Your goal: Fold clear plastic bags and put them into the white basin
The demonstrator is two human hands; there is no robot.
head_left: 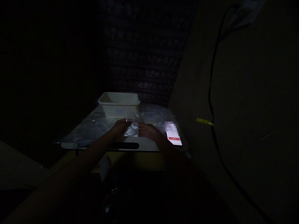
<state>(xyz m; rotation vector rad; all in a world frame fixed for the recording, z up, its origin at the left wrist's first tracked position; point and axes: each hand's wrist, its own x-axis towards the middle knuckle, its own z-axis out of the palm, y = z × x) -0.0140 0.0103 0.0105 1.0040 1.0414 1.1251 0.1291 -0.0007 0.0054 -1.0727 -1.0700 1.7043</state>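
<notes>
In the dim light, a small shiny clear plastic bag (131,130) is stretched between my two hands over the front of the table. My left hand (121,126) pinches its left side near the top. On the opposite edge, the closed fingers of my right hand (147,130) grip the bag. Behind them stands a cream plastic tub (118,109) with a rim and side handle; its inside is mostly in shadow. Whether the bag contains anything is too dark to tell.
Thin clear plastic (93,127) is spread over the white table (149,143). A lit phone (174,138) lies at the right. A black cable (212,77) with a yellow tag (204,121) hangs along the right wall. Behind the tub is a patterned curtain (140,62).
</notes>
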